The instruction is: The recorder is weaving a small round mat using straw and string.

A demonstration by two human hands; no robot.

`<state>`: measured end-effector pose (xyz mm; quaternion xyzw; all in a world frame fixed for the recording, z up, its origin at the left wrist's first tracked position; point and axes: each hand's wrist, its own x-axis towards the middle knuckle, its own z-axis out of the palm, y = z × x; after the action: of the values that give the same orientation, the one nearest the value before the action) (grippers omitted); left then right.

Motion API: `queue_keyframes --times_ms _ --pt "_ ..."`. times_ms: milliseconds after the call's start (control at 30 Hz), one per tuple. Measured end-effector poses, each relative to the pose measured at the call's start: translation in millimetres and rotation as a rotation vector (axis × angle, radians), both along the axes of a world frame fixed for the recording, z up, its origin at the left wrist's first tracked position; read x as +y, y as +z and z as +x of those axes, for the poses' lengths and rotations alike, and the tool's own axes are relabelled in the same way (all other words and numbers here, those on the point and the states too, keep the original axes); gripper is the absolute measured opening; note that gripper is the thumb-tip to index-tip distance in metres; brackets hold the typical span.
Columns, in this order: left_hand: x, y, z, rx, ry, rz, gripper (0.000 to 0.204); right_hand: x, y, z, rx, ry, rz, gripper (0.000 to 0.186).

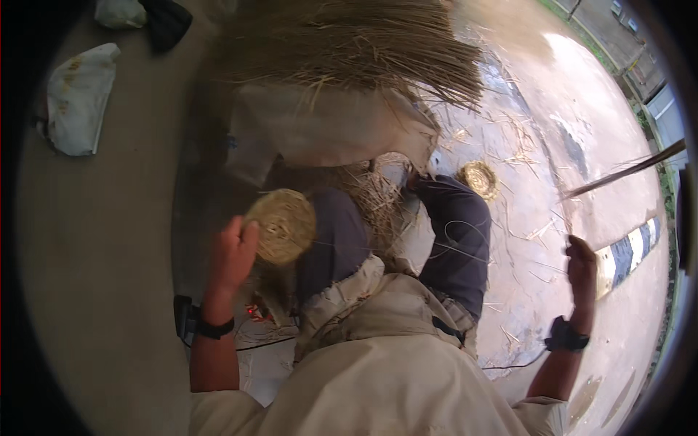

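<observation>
My left hand [236, 251] grips the edge of a round, flat coil of woven straw [283, 227], held up beside my left knee. A thin, pale thread [465, 227] loops in the air over my right knee; one stretch of it runs leftward to the straw coil. Out to the right, my raised right hand [579, 270] has its fingers curled together. It is slightly blurred, and what lies between the fingers cannot be made out. A second round woven straw piece [478, 180], with a raised rim, lies on the ground past my right knee.
Ahead, a large straw bundle [363, 54] rests on a pale sack [338, 127]. Loose straw [372, 200] lies between my legs and scattered rightward. A white bag [81, 102] and a dark bag [167, 23] sit far left. A striped block [631, 254] and bristly tip [603, 178] are at right.
</observation>
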<state>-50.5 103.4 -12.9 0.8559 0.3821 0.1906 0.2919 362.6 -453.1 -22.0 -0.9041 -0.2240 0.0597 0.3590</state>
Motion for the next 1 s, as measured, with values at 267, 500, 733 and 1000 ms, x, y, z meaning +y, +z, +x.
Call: queue_keyframes --times_ms 267,500,733,1000 --pt "16 14 -27 0.12 0.147 0.069 0.033 -20 14 -17 0.227 -0.216 0.167 0.034" --pt "-80 6 28 0.084 -0.17 -0.156 0.025 214 36 -183 0.13 0.898 0.032 0.02" --pt "-111 6 41 -0.076 -0.349 -0.154 0.019 255 31 -213 0.176 0.855 0.166 0.018" --pt "-113 2 44 -0.082 -0.365 -0.153 0.02 256 27 -216 0.157 0.834 0.165 0.017"
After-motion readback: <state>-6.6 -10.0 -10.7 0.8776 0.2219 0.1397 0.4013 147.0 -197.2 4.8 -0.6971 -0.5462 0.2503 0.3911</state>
